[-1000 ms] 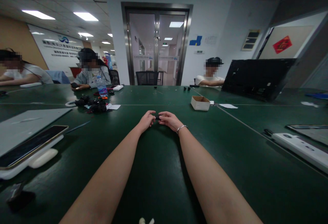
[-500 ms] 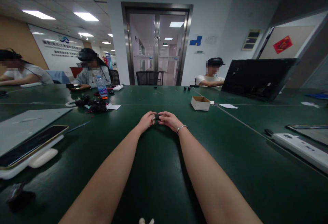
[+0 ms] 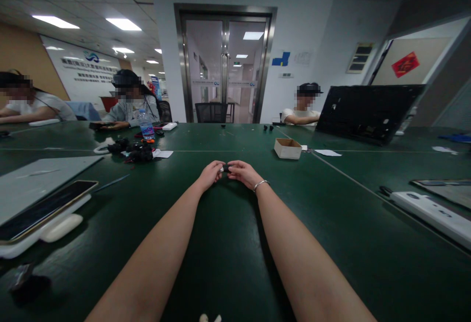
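Both my arms reach forward over the dark green table (image 3: 224,243). Between my fingertips is a small black piece (image 3: 225,168) with a shiny metal-looking part at its left end; it is too small to name. My left hand (image 3: 211,174) pinches the shiny left end. On the right end, the fingers of my right hand (image 3: 241,172) are closed, and a silvery bracelet (image 3: 261,184) circles that wrist. My fingers cover much of the piece.
An open cardboard box (image 3: 287,148) stands to the right, before a large black monitor (image 3: 368,113). At left are a phone (image 3: 47,209), black items (image 3: 138,152) and a water bottle (image 3: 146,128). A white power strip (image 3: 430,214) lies right. Several people sit across the table.
My hands stay in almost the same place, with the shiny end showing slightly differently. The dark object held by the person across at left has tilted flatter. The monitor has shifted slightly left.
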`<state>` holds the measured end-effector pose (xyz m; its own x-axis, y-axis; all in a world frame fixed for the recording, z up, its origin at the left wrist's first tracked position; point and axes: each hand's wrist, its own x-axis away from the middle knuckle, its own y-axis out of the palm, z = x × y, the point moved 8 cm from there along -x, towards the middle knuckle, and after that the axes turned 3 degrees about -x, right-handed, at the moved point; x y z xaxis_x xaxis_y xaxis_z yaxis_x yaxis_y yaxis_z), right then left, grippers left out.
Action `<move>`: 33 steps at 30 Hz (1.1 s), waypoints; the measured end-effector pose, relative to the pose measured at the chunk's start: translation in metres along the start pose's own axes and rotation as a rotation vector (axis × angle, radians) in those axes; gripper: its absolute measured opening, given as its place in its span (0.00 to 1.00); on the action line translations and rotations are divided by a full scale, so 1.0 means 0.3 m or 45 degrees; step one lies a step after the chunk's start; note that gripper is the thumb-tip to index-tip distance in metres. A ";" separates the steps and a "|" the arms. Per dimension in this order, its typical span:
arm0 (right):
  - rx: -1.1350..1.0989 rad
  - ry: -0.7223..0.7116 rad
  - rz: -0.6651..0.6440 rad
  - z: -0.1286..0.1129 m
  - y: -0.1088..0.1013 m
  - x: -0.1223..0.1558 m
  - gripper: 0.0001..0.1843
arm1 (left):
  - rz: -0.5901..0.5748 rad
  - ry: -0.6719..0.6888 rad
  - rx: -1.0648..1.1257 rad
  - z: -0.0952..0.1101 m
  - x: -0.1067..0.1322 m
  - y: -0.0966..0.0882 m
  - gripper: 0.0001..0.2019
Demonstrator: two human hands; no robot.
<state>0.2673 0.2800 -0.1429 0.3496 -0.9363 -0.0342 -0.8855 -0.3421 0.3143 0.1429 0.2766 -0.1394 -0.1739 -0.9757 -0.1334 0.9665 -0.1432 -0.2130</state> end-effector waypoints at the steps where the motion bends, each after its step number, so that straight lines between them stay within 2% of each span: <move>1: 0.003 0.001 -0.003 0.000 0.001 0.000 0.11 | 0.003 -0.004 -0.005 0.000 0.001 -0.001 0.14; 11: 0.001 -0.006 0.006 0.005 -0.002 0.002 0.11 | -0.034 -0.019 0.003 -0.014 -0.005 0.009 0.14; 16: -0.016 -0.005 0.006 -0.001 0.002 0.008 0.11 | 0.002 -0.001 -0.018 -0.019 -0.009 0.000 0.14; 27: -0.030 -0.006 0.004 0.001 -0.004 0.004 0.11 | -0.062 0.012 0.002 -0.005 0.002 0.010 0.14; 33: -0.019 0.003 0.006 0.001 -0.002 0.005 0.11 | 0.012 0.002 0.005 -0.014 -0.004 -0.005 0.16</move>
<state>0.2682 0.2787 -0.1434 0.3459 -0.9378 -0.0306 -0.8827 -0.3363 0.3283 0.1408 0.2786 -0.1429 -0.1653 -0.9767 -0.1368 0.9688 -0.1349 -0.2077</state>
